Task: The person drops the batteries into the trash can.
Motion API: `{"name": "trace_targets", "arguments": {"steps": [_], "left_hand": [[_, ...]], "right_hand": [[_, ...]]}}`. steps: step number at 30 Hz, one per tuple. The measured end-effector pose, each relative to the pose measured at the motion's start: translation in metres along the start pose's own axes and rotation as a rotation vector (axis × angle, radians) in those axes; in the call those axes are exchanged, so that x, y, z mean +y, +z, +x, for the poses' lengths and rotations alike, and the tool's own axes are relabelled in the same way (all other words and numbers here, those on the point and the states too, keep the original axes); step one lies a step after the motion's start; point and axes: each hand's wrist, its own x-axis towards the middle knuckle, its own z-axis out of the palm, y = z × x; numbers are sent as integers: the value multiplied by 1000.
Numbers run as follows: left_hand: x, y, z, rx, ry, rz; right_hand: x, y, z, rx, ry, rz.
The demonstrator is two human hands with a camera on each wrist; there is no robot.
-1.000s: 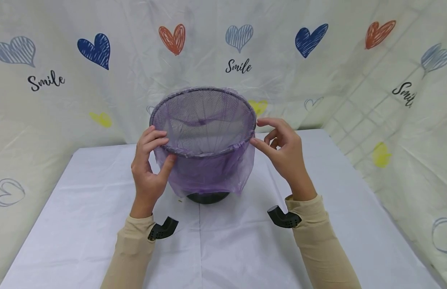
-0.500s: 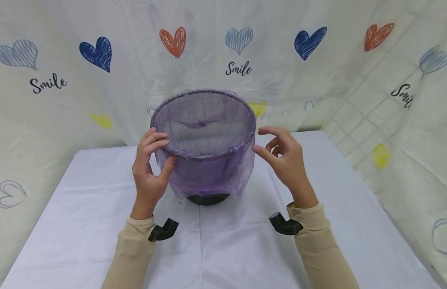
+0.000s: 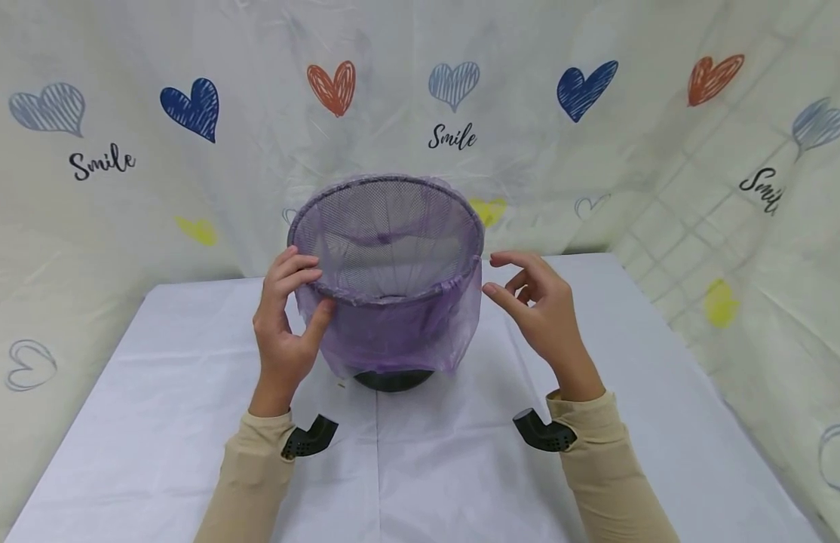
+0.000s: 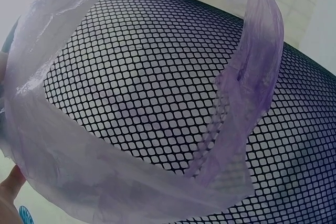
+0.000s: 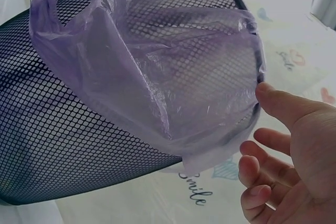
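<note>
A black mesh wastebasket [image 3: 394, 381] stands on the table, lined with a thin purple bin bag [image 3: 393, 335] whose edge is folded down over the rim. My left hand [image 3: 284, 324] holds the rim at the left, fingers over the edge and thumb against the bag outside. Just off the right side of the rim is my right hand [image 3: 542, 309], thumb and index finger apart, the other fingers loosely bent, holding nothing. Both wrist views show the bag's loose overhang hanging unevenly down the mesh; in the left one only a bit of hand [image 4: 9, 187] shows.
A white cloth covers the table [image 3: 447, 467]. Behind it hangs a pale curtain [image 3: 393, 143] printed with hearts and "Smile". A tiny brownish speck [image 3: 341, 385] lies by the wastebasket's base. Each wrist carries a black camera mount [image 3: 311, 437].
My right hand has drawn back from the rim, a little right and down, letting go of the bag's edge. My left hand keeps its place on the rim.
</note>
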Motion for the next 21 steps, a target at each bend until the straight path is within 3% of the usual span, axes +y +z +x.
{"name": "trace_targets", "arguments": {"steps": [11, 21], "left_hand": [[1, -3, 5, -10, 12, 36], [-24, -13, -4, -50, 42, 85]], "right_hand": [[3, 0, 0, -16, -11, 4], [9, 1, -3, -32, -9, -49]]}}
